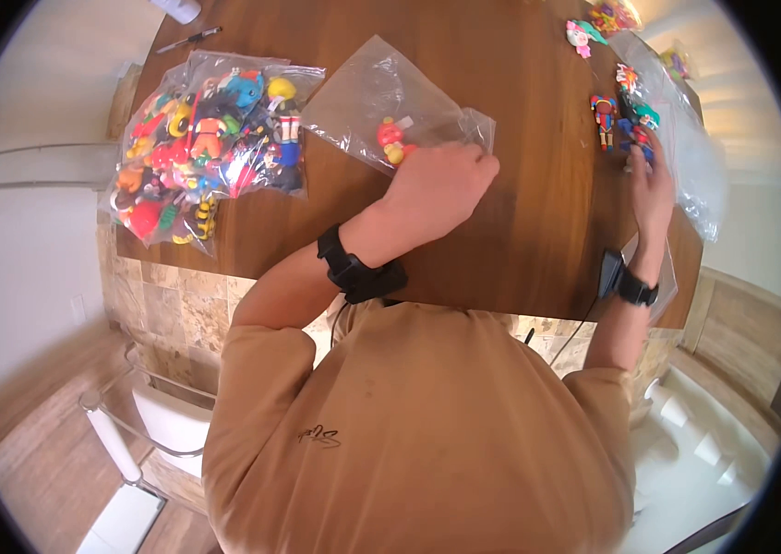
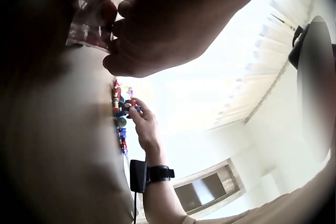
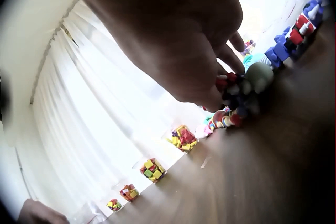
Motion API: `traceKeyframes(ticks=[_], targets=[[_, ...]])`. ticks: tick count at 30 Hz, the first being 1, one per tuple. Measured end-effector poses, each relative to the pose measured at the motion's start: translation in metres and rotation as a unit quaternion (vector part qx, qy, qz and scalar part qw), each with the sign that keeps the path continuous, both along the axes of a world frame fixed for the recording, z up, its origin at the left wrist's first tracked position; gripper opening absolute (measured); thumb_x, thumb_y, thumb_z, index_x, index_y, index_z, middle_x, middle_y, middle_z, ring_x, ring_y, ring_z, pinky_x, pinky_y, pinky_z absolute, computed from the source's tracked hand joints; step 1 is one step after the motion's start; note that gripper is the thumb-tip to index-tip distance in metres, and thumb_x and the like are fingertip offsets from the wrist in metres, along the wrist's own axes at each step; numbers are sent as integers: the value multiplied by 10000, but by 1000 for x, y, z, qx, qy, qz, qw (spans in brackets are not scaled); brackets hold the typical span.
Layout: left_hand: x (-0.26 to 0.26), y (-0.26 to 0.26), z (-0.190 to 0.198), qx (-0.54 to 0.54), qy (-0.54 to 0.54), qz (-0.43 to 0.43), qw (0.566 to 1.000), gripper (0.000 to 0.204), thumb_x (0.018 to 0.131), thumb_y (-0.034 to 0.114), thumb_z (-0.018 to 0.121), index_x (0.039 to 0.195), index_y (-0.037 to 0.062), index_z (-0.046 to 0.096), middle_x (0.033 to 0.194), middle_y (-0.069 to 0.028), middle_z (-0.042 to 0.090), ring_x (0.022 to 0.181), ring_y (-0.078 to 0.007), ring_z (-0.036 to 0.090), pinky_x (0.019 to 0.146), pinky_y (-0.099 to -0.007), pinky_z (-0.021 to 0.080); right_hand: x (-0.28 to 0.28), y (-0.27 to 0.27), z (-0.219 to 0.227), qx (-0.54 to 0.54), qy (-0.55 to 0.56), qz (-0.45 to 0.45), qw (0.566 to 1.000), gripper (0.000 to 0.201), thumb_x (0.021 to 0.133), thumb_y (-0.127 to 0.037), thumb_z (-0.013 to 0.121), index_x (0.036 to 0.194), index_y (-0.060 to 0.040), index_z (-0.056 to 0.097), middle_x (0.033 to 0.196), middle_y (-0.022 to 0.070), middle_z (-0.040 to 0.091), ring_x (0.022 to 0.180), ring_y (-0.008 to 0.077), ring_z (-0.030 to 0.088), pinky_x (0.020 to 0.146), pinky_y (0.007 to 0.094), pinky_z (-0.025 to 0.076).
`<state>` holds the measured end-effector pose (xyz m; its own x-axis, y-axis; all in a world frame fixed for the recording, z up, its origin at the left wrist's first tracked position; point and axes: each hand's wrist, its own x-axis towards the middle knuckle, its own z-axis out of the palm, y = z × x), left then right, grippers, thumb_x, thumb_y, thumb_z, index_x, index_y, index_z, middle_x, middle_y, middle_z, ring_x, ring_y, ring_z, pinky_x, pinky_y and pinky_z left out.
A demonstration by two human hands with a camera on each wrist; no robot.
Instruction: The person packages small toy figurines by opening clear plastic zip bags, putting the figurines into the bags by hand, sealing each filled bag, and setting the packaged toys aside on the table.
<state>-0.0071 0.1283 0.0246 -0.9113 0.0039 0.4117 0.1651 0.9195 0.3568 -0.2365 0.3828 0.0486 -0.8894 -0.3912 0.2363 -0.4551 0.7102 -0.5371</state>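
In the head view my left hand grips the near right part of a clear plastic bag lying on the table. A small red and yellow toy figure shows in that bag beside the knuckles. The left wrist view shows the curled fingers against the crinkled plastic. At the table's right side my right hand pinches a red and blue toy figure between thumb and fingers. Close by are a teal-topped figure and another red and blue figure. My palm hides part of the pinched figure in the right wrist view.
A full clear bag of toy figures lies at the left, with a pen behind it. Along the right edge stretches more clear plastic. A pink and white figure lies far right. Several colourful filled containers stand beyond.
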Motion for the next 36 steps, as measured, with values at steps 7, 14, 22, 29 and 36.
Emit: traceKeyframes(ticks=[7,14,22,29,36], targets=[[-7,-12,15,225,14,85,970,52,854,66,626,890,43,656,698,-62,651,581,-183,632,541,-292,474,108,-64,9,-297,-323,122,890,249,990,-197,607,1159,-21,661,967,13,672,841,63,593,726,207,470],[-3,-4,21,237,84,70,965,52,848,68,673,888,57,704,703,-57,665,553,-154,618,528,-275,467,118,-115,-19,-373,-492,138,774,187,974,-166,629,1079,-20,681,852,4,663,738,74,602,675,209,495],[-4,-7,21,195,147,68,967,60,840,82,670,885,80,709,691,-45,646,568,-181,607,546,-292,465,140,-127,4,-236,-454,245,824,219,990,-117,525,1134,-23,661,857,61,689,728,136,643,675,289,531],[-6,-15,-4,125,-20,49,991,74,859,123,612,825,73,654,768,-87,663,725,-300,646,637,-413,502,35,-49,9,60,115,97,987,434,908,-231,659,1313,-93,588,1309,159,609,1162,312,600,956,377,489],[-6,-19,0,97,-65,31,993,87,873,129,594,817,73,628,788,-112,645,772,-320,644,650,-439,503,-47,50,-20,252,30,49,966,519,891,-245,668,1379,-124,538,1422,175,511,1204,348,569,993,420,467]])
